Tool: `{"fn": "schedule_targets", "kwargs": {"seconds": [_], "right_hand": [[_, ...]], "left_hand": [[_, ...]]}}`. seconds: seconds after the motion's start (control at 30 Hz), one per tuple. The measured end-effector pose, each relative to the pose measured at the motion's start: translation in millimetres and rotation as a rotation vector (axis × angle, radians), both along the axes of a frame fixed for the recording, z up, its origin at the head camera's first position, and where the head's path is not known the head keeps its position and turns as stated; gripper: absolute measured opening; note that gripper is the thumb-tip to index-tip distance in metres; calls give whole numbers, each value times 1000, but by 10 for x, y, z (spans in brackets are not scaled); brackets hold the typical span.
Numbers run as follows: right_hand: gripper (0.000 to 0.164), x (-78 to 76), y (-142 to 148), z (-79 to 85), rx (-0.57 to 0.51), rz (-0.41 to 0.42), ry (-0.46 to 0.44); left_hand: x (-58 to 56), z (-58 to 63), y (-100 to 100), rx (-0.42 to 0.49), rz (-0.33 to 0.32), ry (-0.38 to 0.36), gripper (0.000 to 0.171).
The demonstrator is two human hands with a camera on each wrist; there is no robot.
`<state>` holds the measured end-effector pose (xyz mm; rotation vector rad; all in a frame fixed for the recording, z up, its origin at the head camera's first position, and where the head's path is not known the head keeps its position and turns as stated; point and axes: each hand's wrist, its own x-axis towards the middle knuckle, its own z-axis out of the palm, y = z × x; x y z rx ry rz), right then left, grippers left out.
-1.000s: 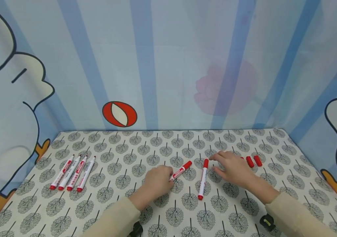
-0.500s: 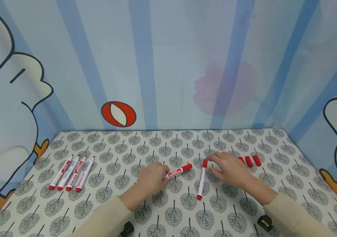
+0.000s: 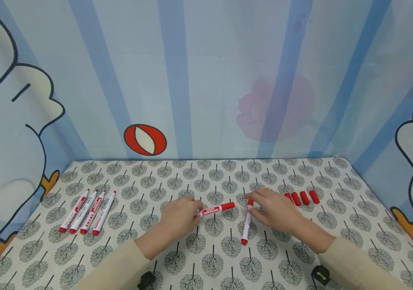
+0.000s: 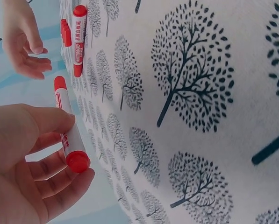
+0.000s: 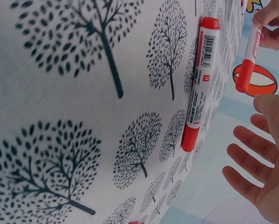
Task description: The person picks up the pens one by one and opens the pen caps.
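Observation:
A capped red whiteboard marker (image 3: 213, 211) is pinched between the thumb and fingers of my left hand (image 3: 178, 215), raised above the table; its red cap points right. In the left wrist view the thumb lies across the marker's white body (image 4: 74, 139). My right hand (image 3: 274, 210) holds nothing, its fingers spread and loosely bent in the right wrist view. It hovers by the cap end of a second capped marker (image 5: 201, 81), which lies on the cloth between the two hands; in the head view the fingers partly cover that cap.
Several uncapped red markers (image 3: 88, 213) lie side by side on the left of the patterned tablecloth (image 3: 213, 264), tips away from me. Several loose red caps (image 3: 304, 197) form a row beyond the right hand. A printed curtain (image 3: 213, 80) rises behind the table.
My left hand has moved left with its marker, which has swung closer to level. The right hand has shifted slightly left over the lying marker's cap, uncovering more of the loose caps.

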<state>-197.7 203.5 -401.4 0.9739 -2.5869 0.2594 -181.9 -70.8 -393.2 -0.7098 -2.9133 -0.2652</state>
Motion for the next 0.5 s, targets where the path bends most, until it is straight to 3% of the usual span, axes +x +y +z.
{"fn": "schedule_targets", "kwargs": {"seconds": [0.5], "right_hand": [[39,106,-193,76,5,76,10]], "left_hand": [[90,108,-73,12,-89,117,17]]}}
